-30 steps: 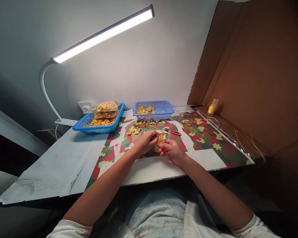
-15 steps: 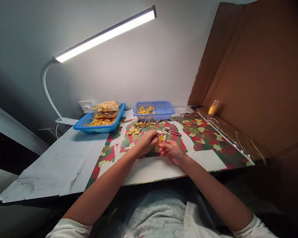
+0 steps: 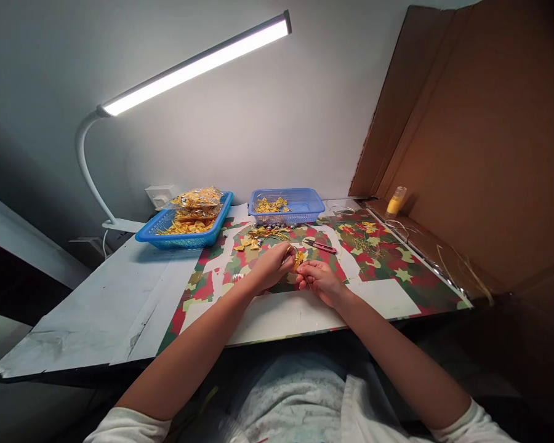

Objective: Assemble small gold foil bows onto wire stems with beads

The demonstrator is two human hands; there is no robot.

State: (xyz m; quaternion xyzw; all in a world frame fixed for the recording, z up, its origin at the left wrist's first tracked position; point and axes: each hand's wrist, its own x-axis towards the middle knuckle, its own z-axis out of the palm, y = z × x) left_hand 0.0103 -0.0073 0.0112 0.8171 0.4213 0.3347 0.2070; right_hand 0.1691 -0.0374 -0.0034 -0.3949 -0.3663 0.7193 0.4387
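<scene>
A small yellow ribbon bow [image 3: 300, 259] is held between my two hands, above the camouflage-patterned sheet [image 3: 397, 289]. My left hand [image 3: 273, 266] is closed on its left side, with a thin strand looping up from the fingers. On the bow's lower right, my right hand [image 3: 321, 280] pinches it with thumb and forefinger. The fingertips hide part of the bow. Just beyond my hands lie pink-handled thread snips [image 3: 322, 247], a pile of golden ties [image 3: 268, 232] and a few loose yellow bows [image 3: 247, 245].
A blue basket [image 3: 184, 240] heaped with yellow bows stands at the left back. Another blue basket [image 3: 305, 215] holds some bows by the wall. Green-gold strand scraps [image 3: 369, 246] lie on the right. A lamp [image 3: 198, 64] reaches overhead; a cardboard panel [image 3: 480, 135] rises at right.
Almost nothing differs. Both hands stay at the same spot with the bow between them; only a slight finger shift shows.
</scene>
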